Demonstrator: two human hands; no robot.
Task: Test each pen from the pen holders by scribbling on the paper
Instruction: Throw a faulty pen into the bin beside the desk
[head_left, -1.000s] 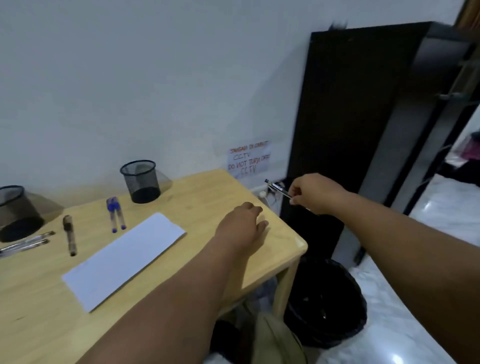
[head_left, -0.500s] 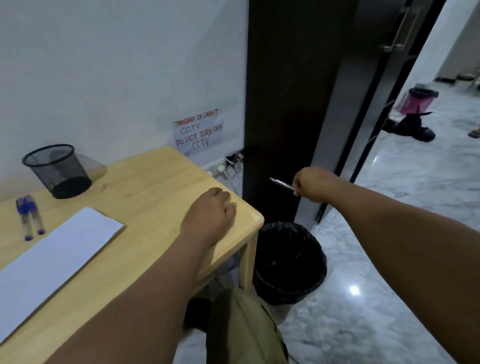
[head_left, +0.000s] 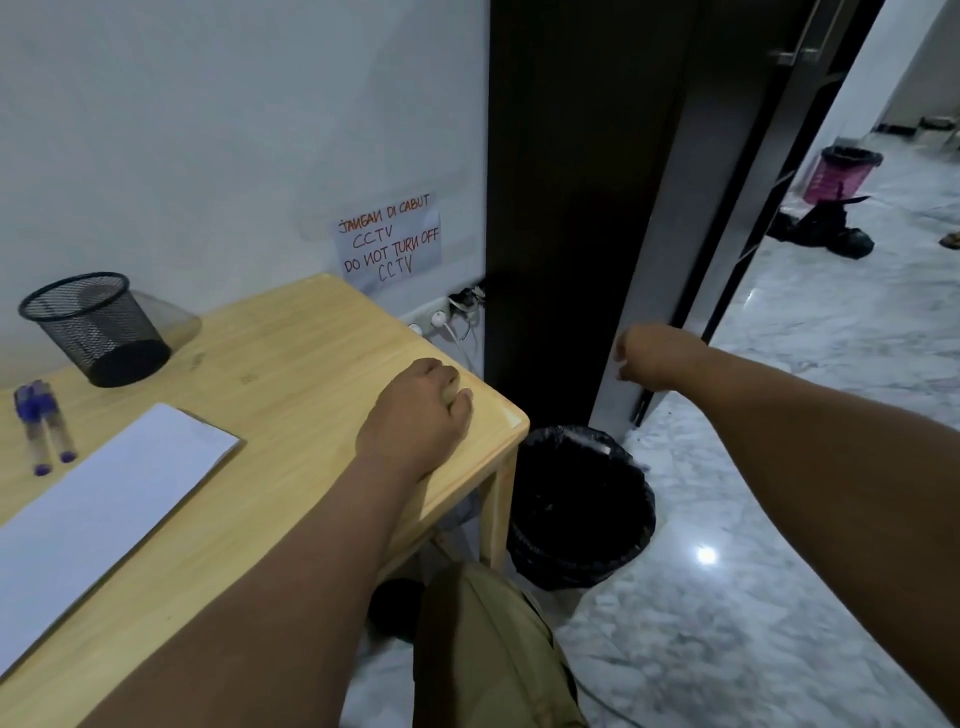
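— Where are the hands just now?

— The left hand (head_left: 423, 410) lies palm down on the table (head_left: 291, 364), close to its near right corner, fingers loosely bent against the wood and gripping nothing. The right hand (head_left: 647, 358) is stretched out past the table's right edge, above the black-lined bin (head_left: 579, 509) on the floor. Its fingers are curled in, and I can't see anything held in them; whether they're pinching something small I cannot tell from here.

— And the pens?

— Two blue pens (head_left: 44, 426) lie side by side near the table's left edge, between the pen holder and the paper, caps towards the wall. There's a pale streak at the bin's rim, too blurred to name.

— The pen holder?

— A black mesh pen holder (head_left: 96, 330) stands at the back left of the table, near the wall, and looks to have nothing in it. It's apart from the pens, not touching.

— The paper?

— A white sheet of paper (head_left: 104, 499) lies slantwise on the left part of the table, one corner pointing towards the middle, running off out of sight at the left. The pens are just beside its far edge; the left forearm passes to its right.

— Anything else about?

— A handwritten notice (head_left: 389, 241) on the wall reads "DO NOT TURN OFF CCTV", above a socket strip (head_left: 436, 319) with white plugs. A dark cabinet (head_left: 571, 208) stands right of the table, and a pink bin (head_left: 841, 174) sits far down the marble floor.
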